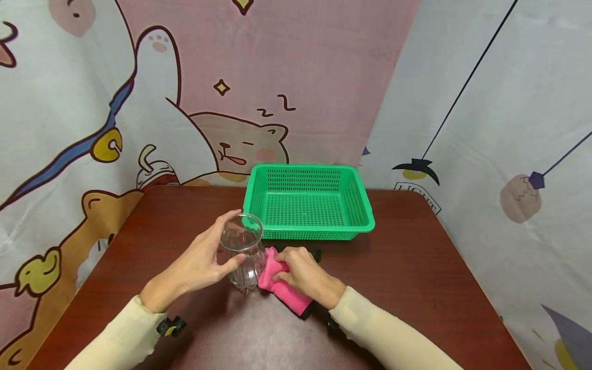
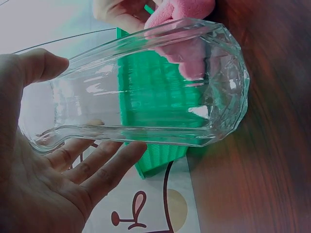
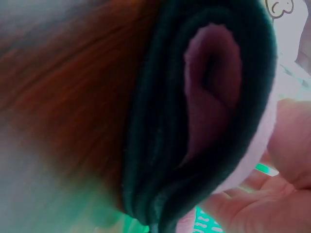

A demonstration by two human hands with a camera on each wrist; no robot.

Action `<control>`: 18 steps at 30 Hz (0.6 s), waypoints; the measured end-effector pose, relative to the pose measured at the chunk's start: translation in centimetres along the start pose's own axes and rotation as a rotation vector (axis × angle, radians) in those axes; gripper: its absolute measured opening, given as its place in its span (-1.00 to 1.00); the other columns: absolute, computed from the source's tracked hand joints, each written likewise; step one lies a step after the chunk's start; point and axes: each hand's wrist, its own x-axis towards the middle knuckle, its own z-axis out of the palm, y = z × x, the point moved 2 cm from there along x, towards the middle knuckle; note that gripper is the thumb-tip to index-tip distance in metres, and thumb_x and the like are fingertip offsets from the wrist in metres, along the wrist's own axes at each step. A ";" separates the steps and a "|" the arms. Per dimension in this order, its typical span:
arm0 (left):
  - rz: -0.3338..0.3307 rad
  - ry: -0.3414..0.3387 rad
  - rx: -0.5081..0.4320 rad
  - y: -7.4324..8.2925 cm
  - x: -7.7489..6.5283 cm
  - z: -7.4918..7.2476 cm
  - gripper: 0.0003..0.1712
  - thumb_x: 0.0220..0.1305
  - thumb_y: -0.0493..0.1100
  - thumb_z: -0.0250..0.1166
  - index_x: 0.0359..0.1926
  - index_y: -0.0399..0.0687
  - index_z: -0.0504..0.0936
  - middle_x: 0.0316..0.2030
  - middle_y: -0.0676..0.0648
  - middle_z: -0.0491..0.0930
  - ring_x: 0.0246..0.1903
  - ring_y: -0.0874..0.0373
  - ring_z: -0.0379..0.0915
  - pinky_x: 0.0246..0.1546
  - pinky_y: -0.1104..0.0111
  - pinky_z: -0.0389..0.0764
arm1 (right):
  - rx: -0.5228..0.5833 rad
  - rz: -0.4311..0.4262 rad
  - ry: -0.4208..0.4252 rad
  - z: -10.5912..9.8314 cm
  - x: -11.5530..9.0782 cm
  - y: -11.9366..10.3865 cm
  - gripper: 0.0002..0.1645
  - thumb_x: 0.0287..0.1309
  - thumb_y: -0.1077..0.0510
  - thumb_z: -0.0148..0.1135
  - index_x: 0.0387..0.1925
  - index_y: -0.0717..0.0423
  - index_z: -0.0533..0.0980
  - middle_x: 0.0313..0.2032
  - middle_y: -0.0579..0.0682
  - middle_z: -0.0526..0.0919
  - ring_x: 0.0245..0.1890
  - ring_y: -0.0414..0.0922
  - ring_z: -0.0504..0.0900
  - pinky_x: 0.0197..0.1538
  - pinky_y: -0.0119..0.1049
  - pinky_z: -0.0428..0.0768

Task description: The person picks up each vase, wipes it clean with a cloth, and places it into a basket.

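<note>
A clear glass vase (image 1: 245, 262) with ridged sides stands tilted near the middle of the table. My left hand (image 1: 201, 259) holds it near its rim, thumb on one side and fingers on the other; the left wrist view shows the vase (image 2: 160, 107) lying across the palm. To its right, my right hand (image 1: 302, 270) grips a folded pink cloth (image 1: 289, 295) with a dark edge against the vase's side. In the right wrist view, the cloth's dark folded border (image 3: 160, 126) fills the middle and hides part of the fingers.
A green plastic basket (image 1: 365, 205) with slotted sides stands at the back of the brown table (image 1: 416, 267), just behind the vase and cloth. A curtain (image 1: 324, 77) with cartoon prints hangs behind and beside the table.
</note>
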 end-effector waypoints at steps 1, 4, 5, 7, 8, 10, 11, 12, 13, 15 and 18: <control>-0.001 0.000 -0.001 0.0 0.0 0.0 0.14 0.31 -0.03 0.53 0.69 0.26 -0.02 0.19 0.10 0.59 0.02 0.15 0.74 -0.06 0.12 0.73 | -0.001 0.002 -0.006 0.0 0.0 0.0 -0.67 0.03 0.04 0.71 -0.23 0.11 0.77 -0.33 -0.11 0.72 -0.43 -0.33 0.48 -0.34 -0.47 0.55; -0.002 0.001 -0.001 -0.1 -0.1 0.1 0.14 0.31 -0.03 0.52 0.69 0.30 -0.03 0.18 0.10 0.60 0.01 0.16 0.73 -0.07 0.11 0.73 | 0.009 0.012 -0.017 0.0 0.1 -0.1 -0.61 0.01 0.01 0.72 -0.21 0.13 0.76 -0.31 -0.08 0.74 -0.46 -0.34 0.44 -0.34 -0.47 0.55; -0.003 0.000 -0.002 0.0 -0.1 0.1 0.14 0.31 -0.03 0.52 0.69 0.32 -0.03 0.19 0.08 0.60 0.01 0.16 0.73 -0.06 0.12 0.73 | 0.012 0.020 -0.019 0.0 0.1 0.0 -0.59 -0.01 0.00 0.72 -0.19 0.14 0.77 -0.28 -0.07 0.77 -0.45 -0.34 0.46 -0.32 -0.47 0.57; 0.000 -0.002 0.001 0.0 -0.1 0.1 0.14 0.32 -0.03 0.52 0.69 0.30 -0.03 0.19 0.04 0.61 0.03 0.16 0.73 -0.03 0.11 0.72 | 0.020 0.039 -0.019 0.0 0.1 0.0 -0.52 -0.03 -0.02 0.73 -0.13 0.15 0.78 -0.21 -0.04 0.81 -0.42 -0.33 0.53 -0.26 -0.44 0.62; 0.001 -0.004 0.003 0.0 -0.1 0.2 0.14 0.32 -0.03 0.52 0.69 0.30 -0.04 0.20 0.02 0.62 0.04 0.16 0.73 -0.03 0.11 0.72 | 0.025 0.046 -0.018 0.0 0.1 0.1 -0.50 -0.04 -0.02 0.74 -0.10 0.16 0.79 -0.18 -0.03 0.83 -0.39 -0.32 0.56 -0.23 -0.42 0.64; -0.002 -0.009 0.001 0.1 0.0 0.2 0.15 0.32 -0.03 0.52 0.69 0.33 -0.05 0.22 -0.01 0.62 0.05 0.15 0.72 -0.05 0.09 0.73 | 0.029 0.055 -0.014 0.0 0.0 0.2 -0.47 -0.04 -0.03 0.74 -0.08 0.17 0.79 -0.15 -0.02 0.84 -0.35 -0.29 0.62 -0.18 -0.38 0.68; -0.002 -0.010 0.001 0.1 0.0 0.1 0.15 0.32 -0.03 0.52 0.69 0.34 -0.05 0.22 -0.03 0.62 0.06 0.15 0.72 -0.03 0.08 0.73 | 0.028 0.057 -0.012 0.0 0.0 0.2 -0.47 -0.04 -0.03 0.74 -0.07 0.17 0.79 -0.14 -0.01 0.84 -0.32 -0.28 0.64 -0.17 -0.37 0.69; -0.002 -0.010 0.001 0.1 0.0 0.1 0.16 0.32 -0.03 0.52 0.69 0.34 -0.05 0.23 -0.04 0.62 0.07 0.14 0.72 -0.03 0.06 0.73 | 0.028 0.057 -0.010 0.0 0.0 0.2 -0.46 -0.04 -0.04 0.74 -0.07 0.17 0.78 -0.14 -0.01 0.84 -0.30 -0.26 0.67 -0.16 -0.35 0.71; -0.003 -0.010 -0.001 0.2 0.0 0.1 0.16 0.31 -0.04 0.52 0.69 0.37 -0.06 0.23 -0.04 0.62 0.07 0.13 0.72 -0.04 0.05 0.73 | 0.027 0.056 -0.009 0.0 0.0 0.2 -0.46 -0.03 -0.04 0.74 -0.06 0.17 0.78 -0.14 -0.01 0.84 -0.28 -0.25 0.69 -0.14 -0.33 0.72; -0.004 -0.007 -0.001 0.2 0.0 0.1 0.16 0.31 -0.04 0.52 0.68 0.36 -0.05 0.23 -0.04 0.62 0.08 0.11 0.72 -0.02 0.02 0.73 | 0.024 0.052 -0.005 0.0 0.0 0.3 -0.45 -0.02 -0.06 0.73 -0.05 0.16 0.78 -0.14 -0.02 0.84 -0.23 -0.23 0.73 -0.12 -0.32 0.73; -0.004 -0.003 0.006 0.2 -0.1 0.0 0.16 0.31 -0.04 0.53 0.68 0.34 -0.05 0.22 -0.02 0.62 0.09 0.10 0.72 0.06 0.03 0.72 | 0.024 0.048 -0.002 0.2 0.0 0.2 -0.44 0.01 -0.07 0.72 -0.02 0.16 0.78 -0.12 -0.02 0.84 -0.20 -0.23 0.74 -0.10 -0.32 0.73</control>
